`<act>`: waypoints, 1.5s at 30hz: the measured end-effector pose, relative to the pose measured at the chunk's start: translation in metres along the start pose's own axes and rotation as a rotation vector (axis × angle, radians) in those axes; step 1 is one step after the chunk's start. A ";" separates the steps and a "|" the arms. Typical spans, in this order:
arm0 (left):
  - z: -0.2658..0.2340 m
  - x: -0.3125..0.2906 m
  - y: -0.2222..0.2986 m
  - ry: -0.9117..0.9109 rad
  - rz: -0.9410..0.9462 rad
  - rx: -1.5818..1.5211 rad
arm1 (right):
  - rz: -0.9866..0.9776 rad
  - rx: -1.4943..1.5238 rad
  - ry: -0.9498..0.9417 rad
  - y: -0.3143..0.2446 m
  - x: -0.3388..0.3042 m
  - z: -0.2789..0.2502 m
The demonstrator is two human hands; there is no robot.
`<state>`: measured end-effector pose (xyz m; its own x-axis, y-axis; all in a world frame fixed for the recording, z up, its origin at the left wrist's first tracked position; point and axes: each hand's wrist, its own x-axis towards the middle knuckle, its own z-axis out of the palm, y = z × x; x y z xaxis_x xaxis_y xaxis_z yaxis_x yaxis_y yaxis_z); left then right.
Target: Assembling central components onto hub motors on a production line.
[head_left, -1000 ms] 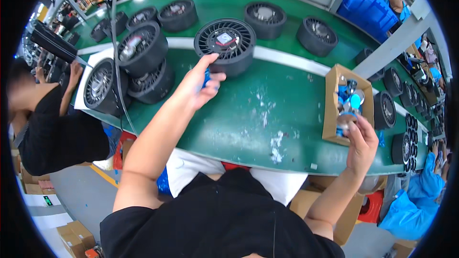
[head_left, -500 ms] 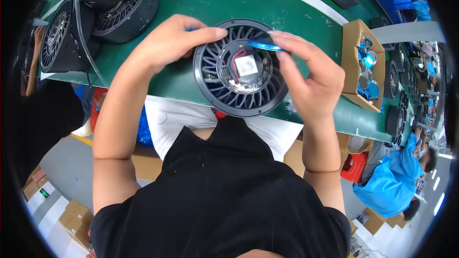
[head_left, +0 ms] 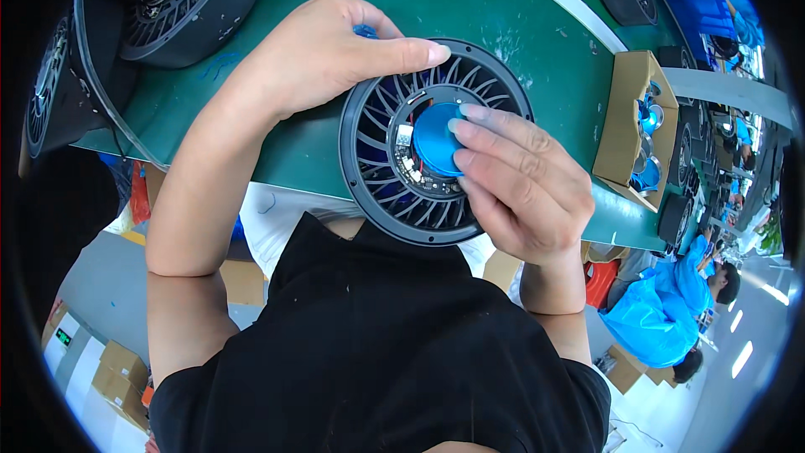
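A round black spoked housing [head_left: 381,193], like a wheel or fan, stands tilted at the table's near edge in front of me. My left hand [head_left: 335,54] grips its upper-left rim, thumb laid over the edge; a bit of blue shows behind those fingers. Over the housing's hub lies a round blue metallic cap [head_left: 438,138], covering most of the middle. My right hand [head_left: 528,176] has its fingertips together on the cap's right side, with the thumb low beside it. Left of the cap, part of a circuit board [head_left: 404,159] and a red wire still show.
An open cardboard box [head_left: 620,117] of blue and silver caps stands at right on the green table [head_left: 402,0]. More black housings [head_left: 197,13] are piled at far left, a cable [head_left: 101,92] hanging before them. Another person in blue [head_left: 658,310] sits at right.
My right hand has brought the blue cap down and left from its edge-on tilt above the hub to lie flatter over it, hiding the white square there. The left thumb remains at the rim.
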<state>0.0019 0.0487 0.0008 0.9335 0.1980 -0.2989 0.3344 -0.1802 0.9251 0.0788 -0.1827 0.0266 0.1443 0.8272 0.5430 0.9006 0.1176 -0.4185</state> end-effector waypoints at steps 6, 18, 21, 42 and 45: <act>0.000 -0.001 0.000 0.005 0.021 0.005 | 0.023 0.002 -0.092 -0.003 0.005 -0.007; 0.003 0.000 -0.003 0.022 0.091 -0.023 | 0.118 -0.037 -0.212 -0.012 0.008 -0.001; 0.003 -0.001 -0.005 0.027 0.105 0.010 | 0.179 -0.024 -0.191 -0.016 0.008 0.002; 0.019 -0.041 0.029 0.128 0.406 0.308 | 0.057 -0.295 -0.128 -0.035 -0.004 -0.006; 0.016 -0.040 0.026 0.081 0.424 0.330 | 0.017 -0.374 -0.197 -0.044 0.004 -0.009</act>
<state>-0.0246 0.0205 0.0330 0.9867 0.1137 0.1159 -0.0345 -0.5509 0.8338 0.0438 -0.1893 0.0540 0.1116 0.9209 0.3735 0.9908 -0.0742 -0.1131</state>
